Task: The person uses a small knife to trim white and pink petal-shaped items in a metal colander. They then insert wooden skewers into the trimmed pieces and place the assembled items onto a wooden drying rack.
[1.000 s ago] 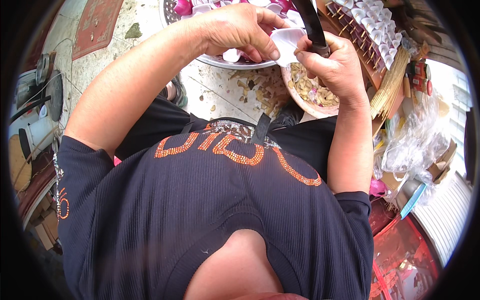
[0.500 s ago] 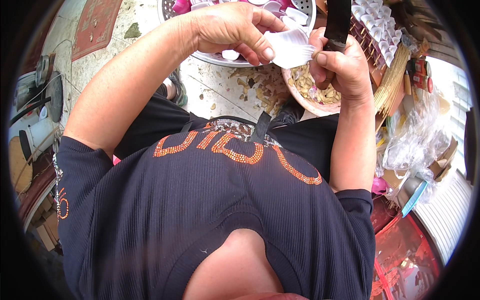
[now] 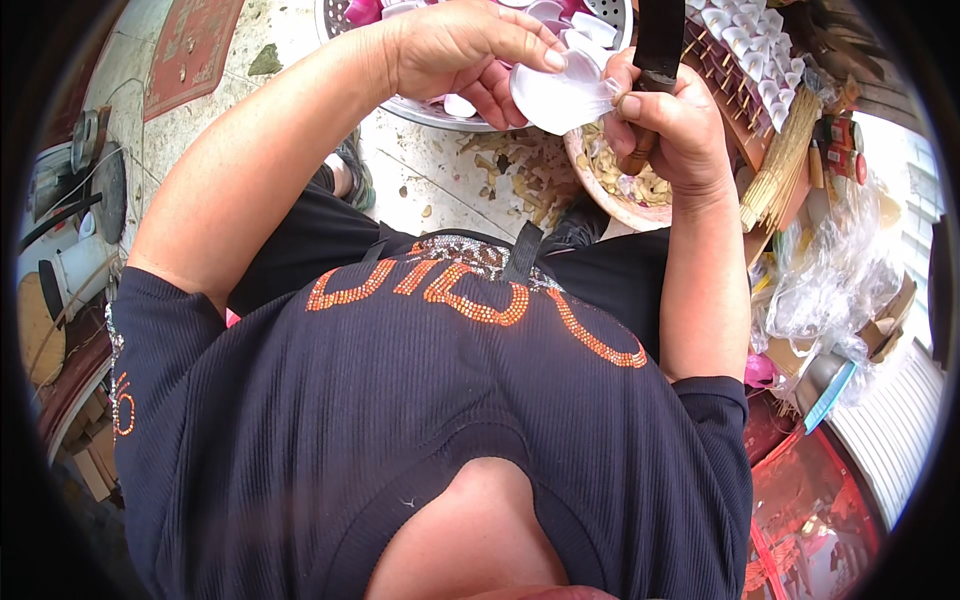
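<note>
Upper L: red mat (image 3: 195, 50) on flr (image 3: 405, 180), dk leaf (image 3: 265, 61) nr it | far L: wht bucket (image 3: 82, 272), cardbd (image 3: 98, 455) | R: clr plastic bags (image 3: 835, 270), red jars (image 3: 846, 167) | lower R: grey tub (image 3: 822, 382) w/ blue edge, red plastic (image 3: 815, 510), wht ridged panel (image 3: 905, 430)

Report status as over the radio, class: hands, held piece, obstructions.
Left hand touching thin, curved, whitish piece. Right hand pinching its edge, gripping dark-bladed, brown-handled knife. Piece near grey perforated metal bowl. Nothing visibly blocking.

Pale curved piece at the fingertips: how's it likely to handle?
The pale curved piece is probably light, being thin and pinched at its edge by the right hand. Likely slippery, given its sheen. Perhaps stiff rather than floppy: its cupped shape shows no sag.
</note>
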Available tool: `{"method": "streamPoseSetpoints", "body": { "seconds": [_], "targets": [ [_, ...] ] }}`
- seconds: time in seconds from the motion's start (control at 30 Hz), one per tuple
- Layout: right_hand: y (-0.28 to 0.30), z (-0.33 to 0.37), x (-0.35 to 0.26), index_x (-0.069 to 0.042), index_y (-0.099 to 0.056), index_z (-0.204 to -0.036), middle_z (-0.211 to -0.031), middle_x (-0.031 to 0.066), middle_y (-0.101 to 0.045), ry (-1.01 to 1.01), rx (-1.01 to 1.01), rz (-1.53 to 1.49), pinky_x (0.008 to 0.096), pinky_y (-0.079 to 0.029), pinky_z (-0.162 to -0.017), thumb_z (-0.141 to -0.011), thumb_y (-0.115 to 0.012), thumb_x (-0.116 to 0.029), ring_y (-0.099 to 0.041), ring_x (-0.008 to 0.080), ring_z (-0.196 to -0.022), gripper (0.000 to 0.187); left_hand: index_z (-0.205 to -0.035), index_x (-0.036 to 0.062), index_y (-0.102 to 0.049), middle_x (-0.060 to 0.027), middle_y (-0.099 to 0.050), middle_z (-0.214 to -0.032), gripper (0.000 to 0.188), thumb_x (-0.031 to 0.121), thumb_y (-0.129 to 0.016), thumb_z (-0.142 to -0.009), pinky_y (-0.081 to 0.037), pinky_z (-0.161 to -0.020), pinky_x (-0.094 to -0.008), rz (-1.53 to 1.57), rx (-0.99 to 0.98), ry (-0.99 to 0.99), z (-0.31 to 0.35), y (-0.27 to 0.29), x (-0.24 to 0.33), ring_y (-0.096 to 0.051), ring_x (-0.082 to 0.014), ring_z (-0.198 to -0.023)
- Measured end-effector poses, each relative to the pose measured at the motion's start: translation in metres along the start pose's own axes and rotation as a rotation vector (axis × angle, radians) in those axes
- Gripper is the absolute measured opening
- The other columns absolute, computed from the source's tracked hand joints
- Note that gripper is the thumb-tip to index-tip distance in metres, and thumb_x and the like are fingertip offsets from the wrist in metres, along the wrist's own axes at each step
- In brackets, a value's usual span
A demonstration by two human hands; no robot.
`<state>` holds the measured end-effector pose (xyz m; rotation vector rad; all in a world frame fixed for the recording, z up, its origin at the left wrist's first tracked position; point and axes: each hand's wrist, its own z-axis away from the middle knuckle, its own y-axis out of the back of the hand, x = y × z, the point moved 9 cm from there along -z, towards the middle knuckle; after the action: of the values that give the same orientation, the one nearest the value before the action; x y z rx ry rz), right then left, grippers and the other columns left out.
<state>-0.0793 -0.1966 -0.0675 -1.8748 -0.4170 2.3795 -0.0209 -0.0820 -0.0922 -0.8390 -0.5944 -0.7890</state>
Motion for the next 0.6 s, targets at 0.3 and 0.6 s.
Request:
{"method": "streamPoseSetpoints", "body": {
  "seconds": [0.3, 0.6],
  "targets": [
    [-0.011, 0.000, 0.007, -0.004, -0.061, -0.087, -0.061, 0.0028, -0.057, -0.019, -0.003, -0.009, 0.0197, -0.031, -0.036, -0.076, -0.067, -0.017, -0.049, 0.0074, -0.045, 0.018, -0.094, 0.0044, -0.061, -0.0040, -0.064, -0.082, 0.022, -0.002, -0.065, -0.073, -0.049, -0.069, -0.0299, -0.943, 0.432, -0.211, -0.009, 0.013, 0.011, -0.060, -0.0145, -0.075],
    [0.038, 0.029, -0.040, -0.002, -0.066, -0.095, -0.063, 0.0023, -0.060, 0.043, 0.371, 0.166, 0.0190, -0.031, -0.037, -0.081, -0.066, -0.014, -0.049, 0.0048, -0.046, 0.018, -0.109, 0.0042, -0.061, -0.0073, -0.064, -0.092, 0.032, -0.001, -0.060, -0.078, -0.055, -0.061, -0.0262, -0.594, 0.548, -0.192, -0.005, 0.040, 0.010, -0.064, -0.0140, -0.075]
  ]
}}
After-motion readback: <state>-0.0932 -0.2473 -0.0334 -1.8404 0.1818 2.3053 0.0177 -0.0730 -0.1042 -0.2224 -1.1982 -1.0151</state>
